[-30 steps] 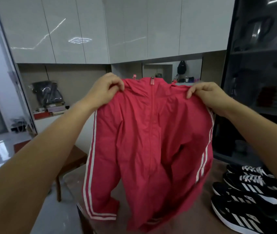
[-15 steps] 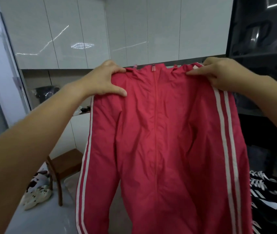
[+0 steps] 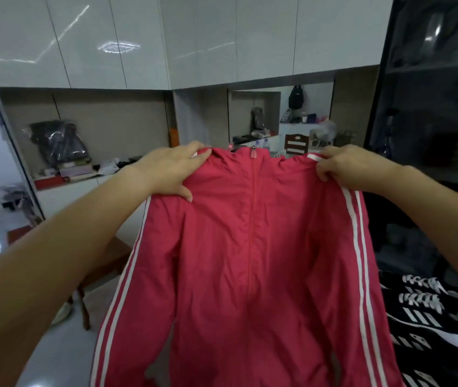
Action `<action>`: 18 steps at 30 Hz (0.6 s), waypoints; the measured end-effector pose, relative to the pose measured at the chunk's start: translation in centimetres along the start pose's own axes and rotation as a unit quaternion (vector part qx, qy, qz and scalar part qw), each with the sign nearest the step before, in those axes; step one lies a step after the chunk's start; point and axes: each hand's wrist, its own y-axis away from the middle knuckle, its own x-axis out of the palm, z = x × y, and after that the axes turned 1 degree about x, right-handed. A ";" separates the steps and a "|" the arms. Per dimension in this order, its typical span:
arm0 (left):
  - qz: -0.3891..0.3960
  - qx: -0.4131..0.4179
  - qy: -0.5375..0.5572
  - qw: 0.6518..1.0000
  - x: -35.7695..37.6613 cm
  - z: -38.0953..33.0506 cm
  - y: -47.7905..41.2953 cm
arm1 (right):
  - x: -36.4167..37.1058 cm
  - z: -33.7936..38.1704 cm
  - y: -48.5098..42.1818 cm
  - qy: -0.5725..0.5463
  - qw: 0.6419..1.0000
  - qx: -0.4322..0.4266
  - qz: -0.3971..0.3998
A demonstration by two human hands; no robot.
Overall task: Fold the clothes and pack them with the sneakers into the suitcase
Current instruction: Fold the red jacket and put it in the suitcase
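while left hand (image 3: 166, 175) and right hand (image 3: 346, 169) grip its shoulders, red jacket (image 3: 250, 261) hangs spread, sneakers (image 3: 431, 317) beside

No legible text or labels.

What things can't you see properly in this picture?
Head view only:
- Red jacket: hem and cuffs cut off by the bottom edge.
- Sneakers: partly hidden behind the jacket, cut by the right edge.
- Suitcase: not in view.
- Shelf items: too small and blurred to name.
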 end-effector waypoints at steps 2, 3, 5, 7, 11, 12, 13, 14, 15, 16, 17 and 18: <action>0.014 -0.005 0.013 1.000 3.0 0.3 -1.7 | 3.0 -0.1 -1.7 0.011 0.999 0.025 0.020; 0.020 -0.007 0.018 1.000 4.6 0.6 -2.7 | 4.6 -0.2 -2.7 0.028 0.998 0.037 0.038; 0.038 -0.008 0.026 0.999 8.0 1.3 -5.0 | 7.8 -0.4 -4.9 0.055 0.995 0.042 0.068; 0.061 -0.005 0.028 0.998 11.6 1.9 -7.5 | 10.8 -0.7 -7.1 0.074 0.992 0.046 0.093; 0.085 0.013 0.028 0.996 19.7 3.2 -13.0 | 17.4 -0.9 -11.9 0.124 0.980 0.068 0.140; 0.085 0.009 0.025 0.996 21.8 3.5 -14.4 | 19.2 -0.9 -13.1 0.129 0.977 0.080 0.148; 0.083 0.003 0.020 0.996 23.9 3.6 -15.7 | 21.2 -0.9 -14.3 0.134 0.974 0.094 0.154; 0.079 -0.010 0.016 0.997 26.0 3.5 -16.9 | 23.2 -0.8 -15.3 0.139 0.971 0.111 0.161; 0.071 -0.031 0.015 0.997 28.1 3.1 -18.0 | 25.3 -0.7 -16.1 0.146 0.966 0.130 0.167; 0.063 -0.062 0.020 0.996 30.2 2.6 -18.9 | 27.5 -0.5 -16.7 0.151 0.961 0.151 0.176; 0.058 -0.103 0.037 0.992 32.2 1.8 -19.5 | 29.6 -0.2 -17.0 0.151 0.955 0.173 0.186; 0.058 -0.143 0.064 0.986 34.1 0.8 -19.9 | 31.8 0.5 -17.1 0.144 0.951 0.192 0.197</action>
